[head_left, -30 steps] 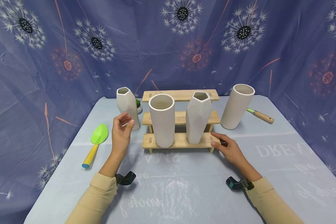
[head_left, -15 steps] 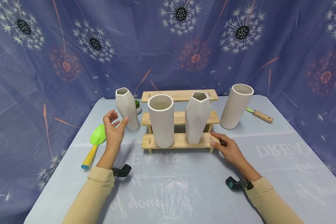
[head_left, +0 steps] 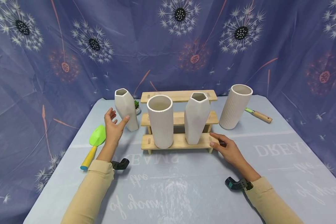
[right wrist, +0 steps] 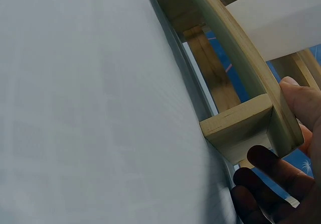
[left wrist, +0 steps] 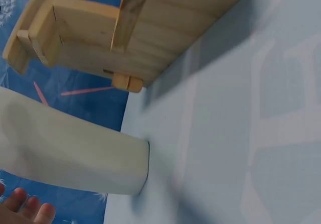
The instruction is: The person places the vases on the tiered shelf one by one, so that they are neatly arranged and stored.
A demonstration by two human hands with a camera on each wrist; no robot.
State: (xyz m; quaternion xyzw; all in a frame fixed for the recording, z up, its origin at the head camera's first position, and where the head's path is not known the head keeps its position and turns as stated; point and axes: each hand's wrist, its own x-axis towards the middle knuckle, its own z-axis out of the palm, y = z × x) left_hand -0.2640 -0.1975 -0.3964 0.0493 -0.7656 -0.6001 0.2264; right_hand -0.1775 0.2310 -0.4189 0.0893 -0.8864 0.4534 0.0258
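Observation:
At the left a faceted white vase [head_left: 126, 109] stands on the table. My left hand [head_left: 112, 127] is beside it with fingers spread and relaxed; its thumb overlaps the vase in the head view. In the left wrist view the fingertips [left wrist: 30, 209] show below the vase [left wrist: 80, 146]. My right hand [head_left: 225, 147] pinches the right end of the lowest step of a three-tier wooden stand [head_left: 179, 141], thumb and fingers around the board [right wrist: 241, 43]. On that step stand a ribbed cylindrical white vase [head_left: 161, 124] and a second faceted vase [head_left: 196, 118].
Another ribbed vase [head_left: 235, 107] stands right of the stand. Behind it lies a tool with a wooden handle [head_left: 262, 117]. A green trowel with a yellow handle [head_left: 91, 155] lies at the left. A small potted succulent [head_left: 137, 107] is partly hidden behind the left vase.
My left hand has shifted left from in front of the faceted vase to its side, its fingers opening wider. The right hand keeps its place on the stand.

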